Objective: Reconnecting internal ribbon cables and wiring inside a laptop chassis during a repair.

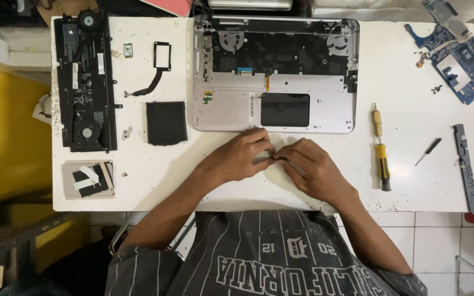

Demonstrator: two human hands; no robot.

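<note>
Both hands meet at the table's front edge, just below the opened laptop base point(274, 74). Left hand point(241, 156) and right hand point(314, 167) pinch one tiny dark part point(275, 158) between their fingertips. The part is thin, short and blackish, mostly hidden by the fingers; its exact shape cannot be told. Both hands are curled, grasping it from opposite ends, and it sits over the white table point(412, 186), near the base's front rim.

The laptop base is silver, with keyboard underside exposed, two fan cutouts at the top and a black touchpad rectangle in the lower middle.

Left of it: a black square pad point(166, 123), a black bracket with cable point(159, 66), a long black battery and fan assembly point(85, 82), and a small grey tray with a ribbon piece point(88, 179).

Right of it: a yellow-handled screwdriver point(381, 156), a small black screwdriver point(428, 151), a grey strip part point(466, 167) and a blue circuit board point(456, 52) at the far corner. A few small screws lie scattered around.
</note>
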